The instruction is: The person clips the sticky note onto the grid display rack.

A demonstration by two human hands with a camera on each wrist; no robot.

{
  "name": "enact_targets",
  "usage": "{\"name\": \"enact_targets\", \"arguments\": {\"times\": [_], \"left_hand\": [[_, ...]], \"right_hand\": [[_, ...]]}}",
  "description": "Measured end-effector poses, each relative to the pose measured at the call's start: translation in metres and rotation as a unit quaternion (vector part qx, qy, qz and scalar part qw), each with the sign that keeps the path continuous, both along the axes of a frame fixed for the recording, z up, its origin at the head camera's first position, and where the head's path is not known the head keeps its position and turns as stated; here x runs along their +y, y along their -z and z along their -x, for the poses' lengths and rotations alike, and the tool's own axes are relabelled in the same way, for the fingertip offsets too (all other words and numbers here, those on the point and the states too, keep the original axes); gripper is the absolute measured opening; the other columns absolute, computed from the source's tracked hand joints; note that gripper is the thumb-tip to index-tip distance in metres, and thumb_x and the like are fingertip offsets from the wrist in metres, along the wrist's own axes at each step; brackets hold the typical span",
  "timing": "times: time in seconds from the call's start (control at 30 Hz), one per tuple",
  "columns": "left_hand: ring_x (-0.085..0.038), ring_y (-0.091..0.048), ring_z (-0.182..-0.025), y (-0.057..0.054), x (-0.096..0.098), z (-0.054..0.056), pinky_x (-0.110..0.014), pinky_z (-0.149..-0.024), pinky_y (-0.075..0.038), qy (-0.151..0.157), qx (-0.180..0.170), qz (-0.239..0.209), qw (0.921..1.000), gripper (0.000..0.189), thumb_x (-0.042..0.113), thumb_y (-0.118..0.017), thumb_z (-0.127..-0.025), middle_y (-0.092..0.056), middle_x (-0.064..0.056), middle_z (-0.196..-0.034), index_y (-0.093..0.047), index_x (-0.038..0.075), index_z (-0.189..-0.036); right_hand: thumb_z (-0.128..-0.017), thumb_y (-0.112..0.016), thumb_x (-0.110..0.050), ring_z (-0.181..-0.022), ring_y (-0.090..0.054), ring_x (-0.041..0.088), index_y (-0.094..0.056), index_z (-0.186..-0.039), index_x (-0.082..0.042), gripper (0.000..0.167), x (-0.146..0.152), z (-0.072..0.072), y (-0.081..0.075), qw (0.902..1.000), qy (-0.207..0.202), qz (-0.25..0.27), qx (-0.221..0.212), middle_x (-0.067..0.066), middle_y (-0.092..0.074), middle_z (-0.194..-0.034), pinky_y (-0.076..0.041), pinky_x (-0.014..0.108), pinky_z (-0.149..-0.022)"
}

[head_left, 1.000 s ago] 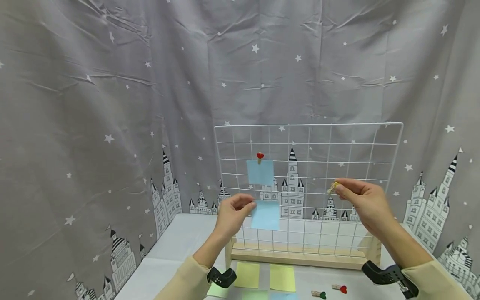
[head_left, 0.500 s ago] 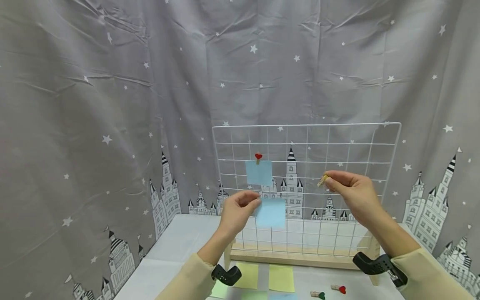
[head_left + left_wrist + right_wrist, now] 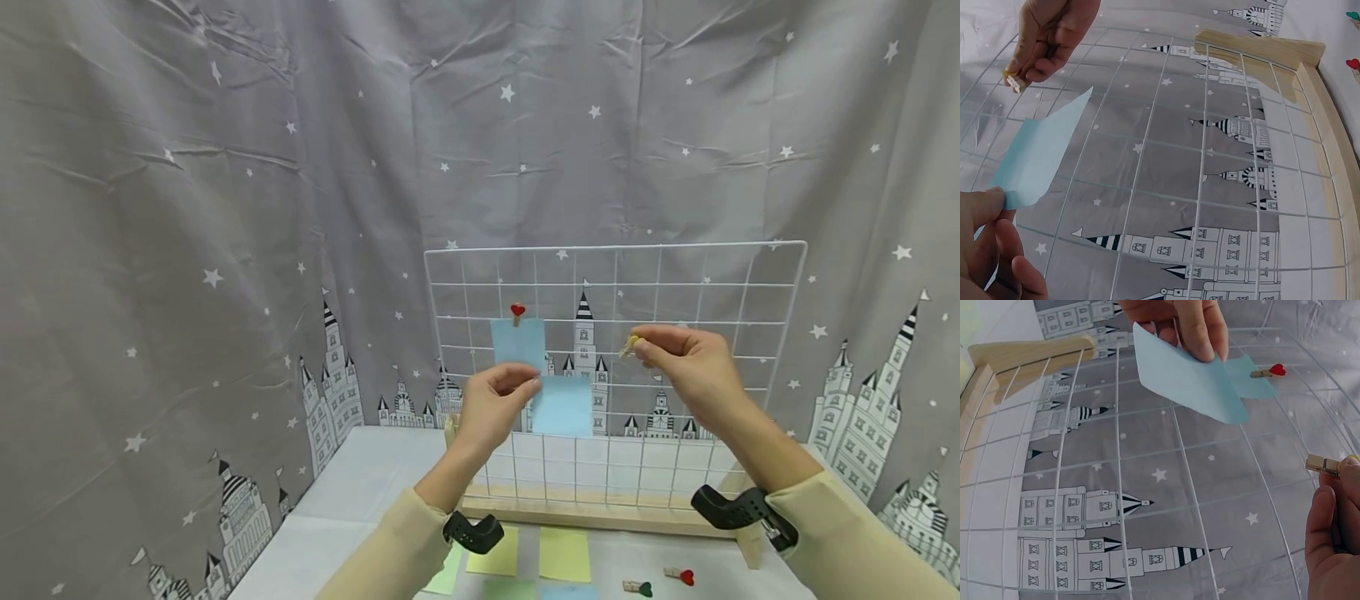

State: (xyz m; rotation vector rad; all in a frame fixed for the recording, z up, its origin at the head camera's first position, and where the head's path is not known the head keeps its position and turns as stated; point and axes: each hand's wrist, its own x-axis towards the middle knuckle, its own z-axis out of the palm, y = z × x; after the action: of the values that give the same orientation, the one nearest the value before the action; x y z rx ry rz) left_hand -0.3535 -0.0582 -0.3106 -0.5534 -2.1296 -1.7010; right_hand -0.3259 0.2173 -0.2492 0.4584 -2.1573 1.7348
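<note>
My left hand (image 3: 491,408) pinches a light blue sticky note (image 3: 564,406) by its left edge, in front of the white wire grid (image 3: 637,467). The left wrist view shows the thumb on the corner of the note (image 3: 1044,156), whose free end curls outward. To the right, my right hand (image 3: 693,362) pinches a small wooden clothespin (image 3: 627,346) with a yellow end; its bare wooden tips (image 3: 1317,464) point towards the note in the right wrist view. Another blue note (image 3: 517,342) hangs on the grid from a clothespin with a red heart (image 3: 517,311), partly behind my left hand.
The grid stands in a wooden base (image 3: 600,515) on the white table. In front lie yellow notes (image 3: 565,554), a green note (image 3: 510,590) and another blue note (image 3: 567,592). Two clothespins, one with a green heart (image 3: 637,588), one with a red heart (image 3: 679,576), lie right.
My left hand has carried the blue note up and to the right, now overlapping the hanging note. My right hand has brought the clothespin leftward and slightly up, closer to the note.
</note>
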Motion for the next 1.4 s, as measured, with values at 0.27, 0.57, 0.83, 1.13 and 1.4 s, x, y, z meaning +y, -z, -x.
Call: {"name": "enact_targets", "arguments": {"times": [0.27,0.57,0.83,1.13,1.4], "left_hand": [[-0.01,-0.068,-0.087,-0.014,0.014,0.002,-0.028,-0.077,-0.054,0.002,0.006,0.001,1.0,0.012,0.021,-0.077,-0.093,-0.079,-0.003,-0.103,-0.079,0.017,-0.105],[-0.012,-0.068,-0.086,-0.02,0.021,0.005,-0.028,-0.076,-0.053,0.002,0.011,0.008,0.9999,0.012,0.023,-0.077,-0.093,-0.079,0.0,-0.103,-0.079,0.018,-0.105],[-0.009,-0.069,-0.09,-0.028,0.029,0.009,-0.029,-0.08,-0.055,-0.002,0.028,0.022,0.9994,0.011,0.022,-0.074,-0.096,-0.079,0.002,-0.104,-0.079,0.02,-0.106],[-0.009,-0.068,-0.084,-0.034,0.04,0.011,-0.024,-0.073,-0.055,-0.003,0.037,0.005,0.9993,0.01,0.02,-0.075,-0.095,-0.079,0.0,-0.102,-0.079,0.016,-0.103],[-0.01,-0.069,-0.087,-0.039,0.041,0.015,-0.025,-0.074,-0.056,-0.006,0.037,-0.003,0.9993,0.011,0.021,-0.074,-0.096,-0.079,0.002,-0.105,-0.079,0.018,-0.105]], "right_hand": [[-0.099,-0.07,-0.017,-0.085,-0.069,0.001,-0.069,-0.125,0.005,0.033,-0.003,0.005,-0.008,0.9999,-0.012,-0.004,0.011,-0.022,-0.076,-0.094,-0.057,0.017,-0.08],[-0.099,-0.071,-0.02,-0.089,-0.07,0.001,-0.07,-0.123,0.002,0.033,-0.011,0.007,-0.01,1.0,0.0,-0.008,0.001,-0.023,-0.075,-0.093,-0.057,0.018,-0.08],[-0.098,-0.073,-0.02,-0.087,-0.068,0.002,-0.074,-0.119,-0.002,0.028,-0.018,0.011,-0.01,0.9998,-0.003,0.005,0.02,-0.02,-0.076,-0.093,-0.056,0.018,-0.079],[-0.097,-0.073,-0.019,-0.091,-0.069,0.004,-0.071,-0.122,0.005,0.034,-0.026,0.013,-0.011,0.9993,0.004,0.01,0.035,-0.022,-0.075,-0.091,-0.057,0.021,-0.081],[-0.097,-0.073,-0.018,-0.087,-0.069,0.003,-0.069,-0.122,0.009,0.037,-0.031,0.015,-0.013,0.9981,0.023,0.015,0.056,-0.024,-0.074,-0.089,-0.056,0.017,-0.078]]}}
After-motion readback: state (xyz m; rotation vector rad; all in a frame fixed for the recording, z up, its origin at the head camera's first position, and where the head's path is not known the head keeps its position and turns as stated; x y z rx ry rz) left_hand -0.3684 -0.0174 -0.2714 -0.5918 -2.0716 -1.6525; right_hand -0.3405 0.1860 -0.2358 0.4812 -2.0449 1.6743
